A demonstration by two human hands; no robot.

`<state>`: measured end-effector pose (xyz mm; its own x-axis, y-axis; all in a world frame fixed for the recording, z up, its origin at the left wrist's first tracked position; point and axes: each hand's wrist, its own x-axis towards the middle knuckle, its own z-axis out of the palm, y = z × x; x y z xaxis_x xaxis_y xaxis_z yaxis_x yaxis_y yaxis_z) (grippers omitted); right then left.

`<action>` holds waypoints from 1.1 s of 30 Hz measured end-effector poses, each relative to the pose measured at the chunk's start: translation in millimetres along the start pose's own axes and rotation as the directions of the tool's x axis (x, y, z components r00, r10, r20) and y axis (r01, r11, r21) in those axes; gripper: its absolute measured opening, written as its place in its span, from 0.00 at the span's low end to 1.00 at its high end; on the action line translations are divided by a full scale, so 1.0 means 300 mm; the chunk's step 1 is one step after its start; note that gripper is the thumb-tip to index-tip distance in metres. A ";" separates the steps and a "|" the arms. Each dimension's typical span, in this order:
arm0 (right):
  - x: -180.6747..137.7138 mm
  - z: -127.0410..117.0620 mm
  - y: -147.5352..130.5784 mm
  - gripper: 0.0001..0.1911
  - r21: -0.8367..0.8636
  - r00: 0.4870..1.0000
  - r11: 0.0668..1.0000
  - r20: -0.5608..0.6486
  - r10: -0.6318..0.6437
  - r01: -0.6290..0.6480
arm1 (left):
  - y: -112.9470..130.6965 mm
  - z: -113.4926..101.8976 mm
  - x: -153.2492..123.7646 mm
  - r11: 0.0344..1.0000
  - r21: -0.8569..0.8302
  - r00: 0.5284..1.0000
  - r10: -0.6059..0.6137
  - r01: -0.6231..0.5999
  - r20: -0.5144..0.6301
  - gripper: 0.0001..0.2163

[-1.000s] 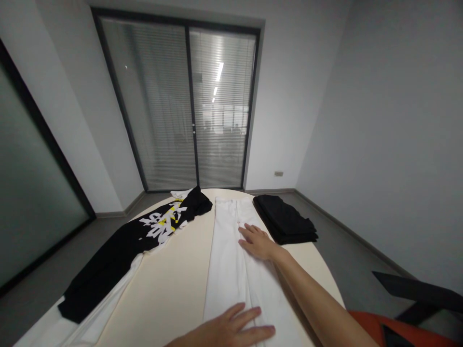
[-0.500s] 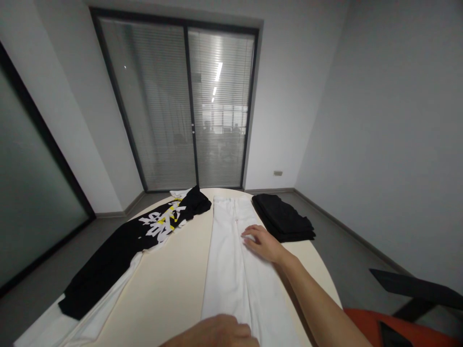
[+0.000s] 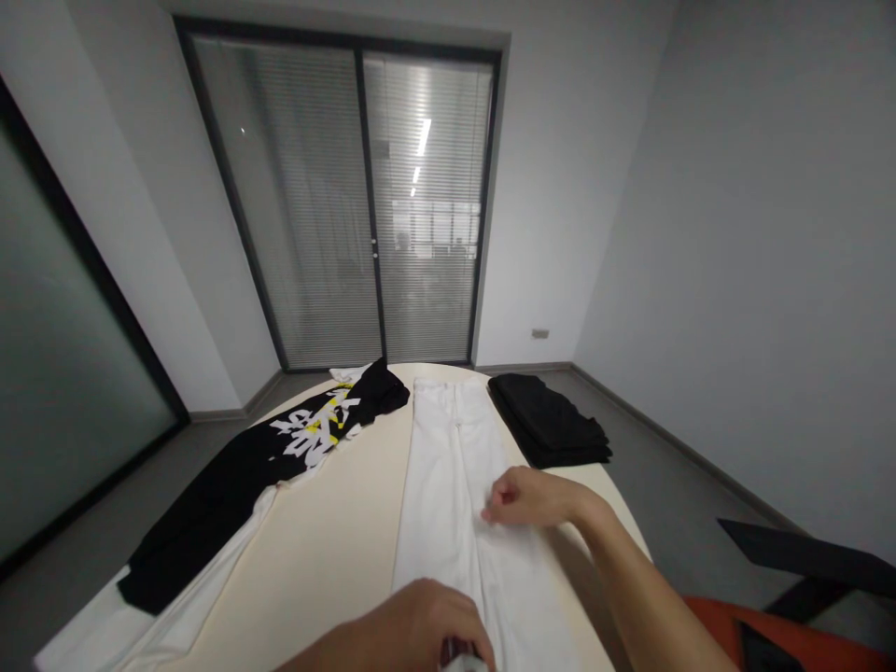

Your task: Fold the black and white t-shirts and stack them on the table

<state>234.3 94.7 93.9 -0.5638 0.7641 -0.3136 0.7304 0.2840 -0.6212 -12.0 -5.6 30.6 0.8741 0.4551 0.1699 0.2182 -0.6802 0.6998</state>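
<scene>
A pair of white trousers lies lengthwise on the table, its waistband at the far end. At the near end, my left hand is closed, with a bit of pale cloth showing under its curled fingers. This seems to be the trousers, though the frame's bottom edge cuts off the grip. Over the right leg of the trousers is my right hand, its fingers curled inward. No cloth shows between those fingers.
A folded black stack of cloth sits at the far right of the round table. Along the left lies a black garment with white and yellow print, over white cloth. A red chair with a black armrest stands at the right.
My right hand has drawn back toward me along the trousers, and its spread fingers have curled. My left hand has risen slightly, showing pale cloth under its fingers.
</scene>
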 end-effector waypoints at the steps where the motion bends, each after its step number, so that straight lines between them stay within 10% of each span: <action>1: -0.030 -0.001 -0.027 0.24 0.009 0.997 1.000 0.073 0.010 -0.010 | 0.016 -0.008 0.001 0.998 -0.032 0.998 -0.056 0.055 -0.024 0.05; 8: -0.182 0.095 -0.153 0.26 -0.030 0.937 0.999 0.347 0.043 -0.035 | 0.109 -0.036 0.022 0.910 -0.139 0.897 -0.411 0.392 -0.160 0.06; 14: -0.205 0.159 -0.131 0.13 -0.130 0.975 0.989 0.218 -0.046 0.076 | 0.087 -0.025 0.034 0.825 -0.312 0.838 -0.529 0.470 -0.134 0.07; 20: -0.169 0.151 -0.115 0.14 -0.026 0.983 0.983 0.046 -0.178 0.180 | 0.003 -0.013 0.039 0.669 -0.679 0.777 -0.586 0.302 -0.232 0.15; 29: -0.076 0.149 -0.112 0.13 0.103 0.960 0.955 -0.022 -0.279 0.280 | -0.036 -0.071 0.039 0.575 -0.788 0.709 -0.648 0.219 -0.276 0.25; 33: -0.040 0.106 -0.127 0.13 0.118 0.959 0.953 -0.092 -0.269 0.278 | -0.030 -0.104 0.025 0.351 -0.936 0.708 -0.667 0.025 -0.232 0.23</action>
<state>200.9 56.3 98.4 -0.7011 0.7098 -0.0676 0.4940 0.4152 -0.7639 -21.1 21.9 47.2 0.3724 0.9092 -0.1862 -0.3081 0.3104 0.8993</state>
